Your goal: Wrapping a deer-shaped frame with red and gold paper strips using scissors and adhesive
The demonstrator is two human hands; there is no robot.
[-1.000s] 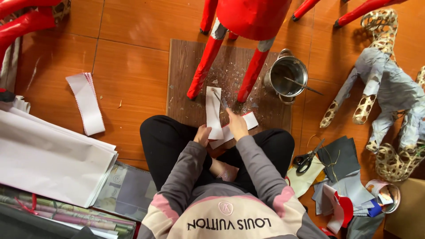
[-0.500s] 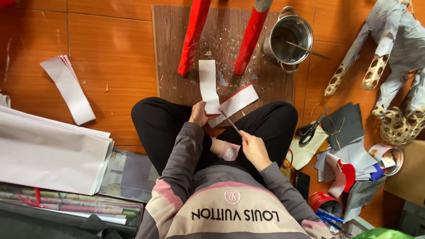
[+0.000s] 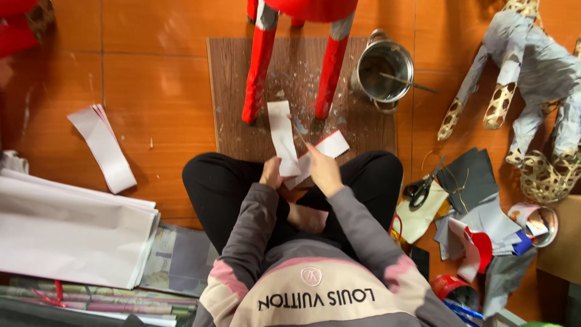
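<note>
My left hand (image 3: 271, 173) pinches the lower end of a white paper strip (image 3: 281, 134) that stands up over a brown wooden board (image 3: 230, 91). A second white strip (image 3: 331, 145) with a zigzag edge fans out to the right from the same grip. Just to the right, my right hand (image 3: 324, 171) holds a thin brush (image 3: 298, 131) whose tip rests on the upright strip. Two red legs (image 3: 259, 72) of a paper-covered figure stand on the board just beyond the strips.
A metal pot (image 3: 382, 69) with a stick in it sits at the board's right corner. More white strips (image 3: 103, 145) and a white paper stack (image 3: 66, 233) lie left. Scissors (image 3: 420, 188), grey sheets and a bamboo-frame figure (image 3: 526, 66) crowd the right.
My right hand has come up from beside my lap to the strips, bringing the brush tip onto the upright strip. The left hand kept its hold on the strips.
</note>
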